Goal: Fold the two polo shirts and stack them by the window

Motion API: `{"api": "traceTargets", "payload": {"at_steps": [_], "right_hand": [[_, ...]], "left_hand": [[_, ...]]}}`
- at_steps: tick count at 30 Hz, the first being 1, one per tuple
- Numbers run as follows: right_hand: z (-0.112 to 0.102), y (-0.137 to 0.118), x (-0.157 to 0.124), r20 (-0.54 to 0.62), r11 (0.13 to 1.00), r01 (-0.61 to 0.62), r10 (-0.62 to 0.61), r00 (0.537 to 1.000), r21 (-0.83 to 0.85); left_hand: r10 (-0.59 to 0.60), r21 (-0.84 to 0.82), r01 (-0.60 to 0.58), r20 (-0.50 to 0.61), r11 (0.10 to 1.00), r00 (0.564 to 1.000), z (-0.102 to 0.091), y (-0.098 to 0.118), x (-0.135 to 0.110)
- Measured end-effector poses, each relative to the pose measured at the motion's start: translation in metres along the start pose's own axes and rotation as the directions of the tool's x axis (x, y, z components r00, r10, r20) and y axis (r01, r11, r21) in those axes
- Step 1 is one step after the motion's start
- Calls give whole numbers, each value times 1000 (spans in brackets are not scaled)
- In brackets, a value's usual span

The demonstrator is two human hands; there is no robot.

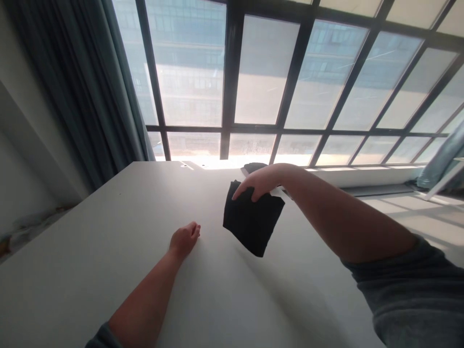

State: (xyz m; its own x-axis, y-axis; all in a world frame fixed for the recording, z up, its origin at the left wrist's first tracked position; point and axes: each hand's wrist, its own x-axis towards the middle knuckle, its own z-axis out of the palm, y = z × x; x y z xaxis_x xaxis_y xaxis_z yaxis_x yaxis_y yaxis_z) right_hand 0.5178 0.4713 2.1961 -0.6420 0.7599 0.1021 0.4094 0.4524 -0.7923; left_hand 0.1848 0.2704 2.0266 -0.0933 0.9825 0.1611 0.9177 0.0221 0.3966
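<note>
My right hand (261,182) grips a folded black cloth (253,220) by its upper edge, thumb and fingers pinched over it. The cloth hangs tilted just above the white table (119,232), its lowest corner toward me and its shadow falling on the tabletop. To the left of the cloth, my left hand (184,239) rests on the table in a loose fist, apart from the cloth. No object shows in its curled fingers. Behind my right hand lies another dark item (254,166), partly covered, so its kind is unclear.
Large dark-framed windows (229,72) rise beyond the table's far edge. A grey-blue curtain (83,87) hangs at the left. At the far right, a white table leg (444,180) stands on the sunlit floor.
</note>
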Motion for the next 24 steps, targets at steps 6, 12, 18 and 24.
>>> {"api": "traceTargets", "payload": {"at_steps": [6,12,18,24], "right_hand": [[-77,-28,41,-168,982,-26,-6,986,-186],[-70,-92,50,94,977,-212,213,972,-20],[-95,-87,72,90,987,86,-98,991,133],[-113,32,128,-547,963,237,-130,827,129]], "left_hand": [[47,35,-47,19,998,999,6,1,0],[151,-16,-151,35,988,988,8,3,-2],[187,-40,-184,102,982,977,12,7,0],[156,-78,-147,127,986,980,14,8,5]]}}
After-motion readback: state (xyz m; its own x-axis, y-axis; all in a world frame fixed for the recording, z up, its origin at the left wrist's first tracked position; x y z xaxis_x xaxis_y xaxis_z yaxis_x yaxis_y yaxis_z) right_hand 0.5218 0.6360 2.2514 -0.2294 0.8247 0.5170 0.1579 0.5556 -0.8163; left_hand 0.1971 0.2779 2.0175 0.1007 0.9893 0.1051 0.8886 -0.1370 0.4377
